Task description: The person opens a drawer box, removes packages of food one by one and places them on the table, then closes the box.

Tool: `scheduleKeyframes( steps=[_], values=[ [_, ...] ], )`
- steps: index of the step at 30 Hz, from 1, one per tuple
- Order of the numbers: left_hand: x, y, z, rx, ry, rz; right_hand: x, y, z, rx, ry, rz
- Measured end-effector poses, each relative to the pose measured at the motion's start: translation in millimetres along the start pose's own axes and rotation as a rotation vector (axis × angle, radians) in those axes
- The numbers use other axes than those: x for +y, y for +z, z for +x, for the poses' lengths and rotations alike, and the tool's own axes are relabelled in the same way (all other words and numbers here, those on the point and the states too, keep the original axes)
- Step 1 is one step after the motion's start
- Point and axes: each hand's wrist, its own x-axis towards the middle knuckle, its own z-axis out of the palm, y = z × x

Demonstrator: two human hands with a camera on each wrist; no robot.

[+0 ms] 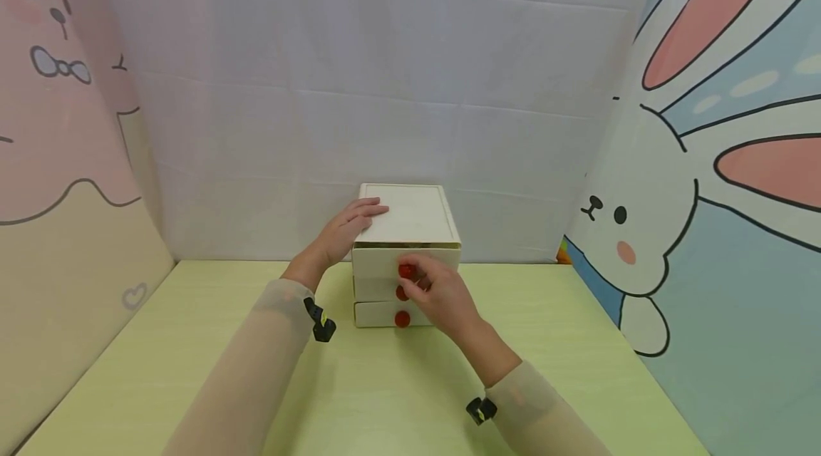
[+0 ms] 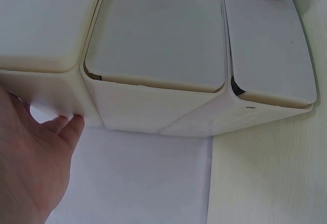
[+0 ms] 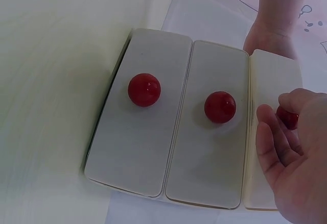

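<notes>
A small white drawer box (image 1: 410,214) with three stacked drawers faces me, each drawer bearing a round red knob. The top drawer (image 1: 375,274) juts forward a little, with a narrow gap under the box's lid edge. My right hand (image 1: 447,298) pinches the top drawer's knob (image 3: 287,118) between thumb and forefinger. Below it are the middle knob (image 3: 220,107) and the bottom knob (image 3: 144,90), both untouched on drawers that look closed. My left hand (image 1: 346,228) rests on the box's upper left edge, fingers extended over the top.
The box stands on a pale green table (image 1: 244,342) near its back edge. Behind hangs a white cloth (image 1: 385,85). Cartoon-printed panels flank the table, a pink one (image 1: 77,142) on the left and a rabbit one (image 1: 718,242) on the right.
</notes>
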Motion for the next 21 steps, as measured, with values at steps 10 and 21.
scheduleKeyframes(
  steps=[10,21],
  values=[
    [-1.3,-1.3,-1.3,0.001,0.026,-0.016,-1.3,0.2,-5.2,-0.002,-0.016,-0.007],
    [-2.1,-1.0,-0.6,-0.005,0.029,-0.015,-2.9,0.1,-8.9,0.017,-0.049,-0.004]
  ],
)
